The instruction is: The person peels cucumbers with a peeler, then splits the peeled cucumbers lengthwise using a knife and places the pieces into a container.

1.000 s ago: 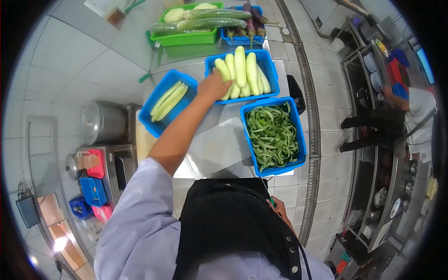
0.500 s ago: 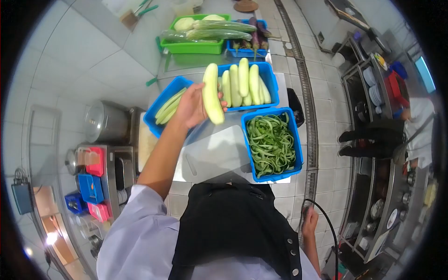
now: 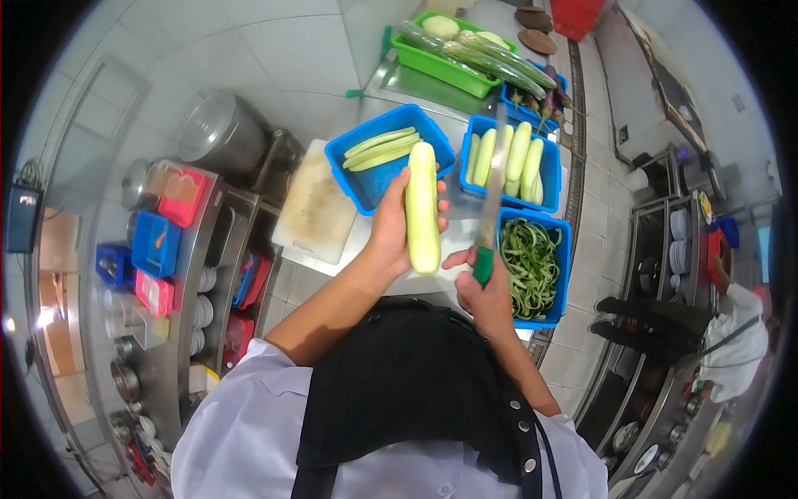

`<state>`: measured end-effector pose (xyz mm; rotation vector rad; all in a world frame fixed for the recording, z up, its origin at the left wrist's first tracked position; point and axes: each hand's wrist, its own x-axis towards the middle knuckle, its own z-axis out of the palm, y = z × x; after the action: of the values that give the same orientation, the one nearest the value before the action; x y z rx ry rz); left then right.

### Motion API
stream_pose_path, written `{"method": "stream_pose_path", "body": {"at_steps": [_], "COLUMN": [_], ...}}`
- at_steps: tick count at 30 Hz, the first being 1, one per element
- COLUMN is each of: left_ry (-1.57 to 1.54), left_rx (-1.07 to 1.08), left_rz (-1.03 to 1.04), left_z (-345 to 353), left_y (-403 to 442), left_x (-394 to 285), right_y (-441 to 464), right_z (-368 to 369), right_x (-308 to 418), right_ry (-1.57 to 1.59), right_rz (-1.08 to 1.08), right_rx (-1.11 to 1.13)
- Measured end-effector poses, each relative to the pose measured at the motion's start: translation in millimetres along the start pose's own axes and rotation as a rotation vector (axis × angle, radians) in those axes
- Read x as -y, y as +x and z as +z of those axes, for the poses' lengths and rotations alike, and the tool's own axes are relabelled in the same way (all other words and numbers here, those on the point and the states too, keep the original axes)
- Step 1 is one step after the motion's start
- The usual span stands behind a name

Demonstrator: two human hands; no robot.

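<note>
My left hand (image 3: 397, 218) is closed around a pale peeled cucumber (image 3: 423, 208), held upright above the worktop. In my right hand (image 3: 488, 293) is a knife (image 3: 492, 187); its green handle sits in the fist and its long blade points up and away. The blade passes in front of a blue bin of peeled cucumbers (image 3: 517, 158). A second blue bin (image 3: 366, 193), beyond my left hand, has a few long cut pieces (image 3: 382, 150) in it. Close to my right hand stands a blue bin of green peel strips (image 3: 530, 270).
A white cutting board (image 3: 312, 212) lies left on the worktop. At the back are a green basket of vegetables (image 3: 449, 76) and eggplants (image 3: 549, 108). A shelf (image 3: 204, 241) with trays stands left. A person (image 3: 731, 345) is at the right-hand shelves.
My right hand has come up from my side to the worktop with the knife. The cucumber in my left hand has moved nearer to my body. The view has turned left.
</note>
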<state>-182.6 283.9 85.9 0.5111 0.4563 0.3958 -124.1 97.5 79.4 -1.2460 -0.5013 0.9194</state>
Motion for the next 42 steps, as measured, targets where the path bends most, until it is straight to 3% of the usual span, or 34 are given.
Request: {"method": "stream_pose_path", "body": {"at_steps": [1, 4, 7, 14, 16, 17, 20, 22, 24, 28, 42], "left_ry": [-0.066, -0.115, 0.173, 0.183, 0.051, -0.059, -0.165, -0.165, -0.166, -0.177, -0.136], "left_rx": [0.018, 0.014, -0.018, -0.093, -0.150, -0.197, -0.229, -0.254, -0.272, -0.247, -0.226], "left_rz": [0.029, 0.105, 0.123, 0.205, 0.139, 0.108, 0.117, 0.131, 0.151, 0.120, 0.095], "left_z": [0, 2, 0, -8, -23, -30, -40, -40, -38, -30, -27], "left_y": [-1, -7, -9, 6, 24, 34, 50, 57, 63, 70, 69], "left_x": [4, 12, 11, -2, -2, 0, -7, -12, -15, -13, -5], "right_y": [2, 1, 3, 3, 2, 1, -9, -15, -19, -17, -21], "right_z": [8, 19, 22, 40, 43, 39, 46, 48, 49, 53, 51], "right_x": [-1, 3, -7, 29, 46, 43, 43, 39, 37, 36, 27], "right_ry": [-0.162, -0.195, -0.354, -0.188, -0.137, -0.273, -0.291, -0.256, -0.059, -0.104, -0.364], "right_rz": [-0.029, 0.081, -0.053, -0.008, 0.052, -0.007, -0.039, 0.014, 0.205, 0.275, 0.147], "right_rx": [-0.022, 0.003, 0.004, -0.006, 0.082, 0.145, 0.159, 0.162, 0.190, 0.114, 0.092]}}
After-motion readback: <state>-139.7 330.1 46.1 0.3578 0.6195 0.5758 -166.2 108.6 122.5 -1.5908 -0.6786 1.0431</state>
